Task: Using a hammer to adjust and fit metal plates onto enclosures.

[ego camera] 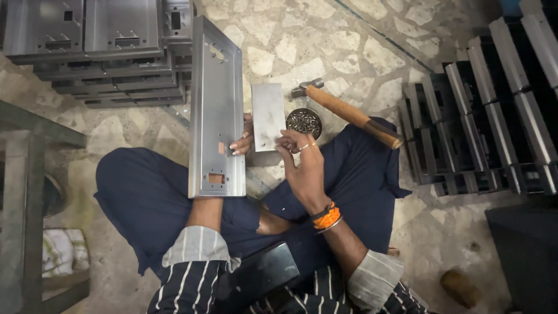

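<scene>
The left hand (243, 141) grips the right edge of a long metal panel (216, 110), with the fingers curled over the folded rim; most of the hand is hidden behind the panel. The panel is grey sheet metal with small cut-outs near both ends. It stands tilted above the left knee and reaches from the lap up toward the stacks at the top.

The right hand (302, 166) has its fingers bent together at the lower right corner of a small metal block (268, 116). The fingertips seem to pinch something very small there, but I cannot tell what it is. On this wrist there are orange bangles (327, 217). The block is a grey rectangle that lies on the floor, just beside the panel and between the two hands.

Just right of the block is a small round tin (304, 122) full of short metal pieces. A hammer (349, 110) with a wooden handle lies next to it; its head is near the tin and the handle end rests on the right knee.

The person sits cross-legged on a stone floor (325, 46) in dark blue trousers (139, 197) and a striped shirt with rolled sleeves. A dark flat object (264, 272) lies in the lap. At the upper left, similar metal panels are stacked (93, 46), and at the right more metal parts (494, 116) stand in rows.
</scene>
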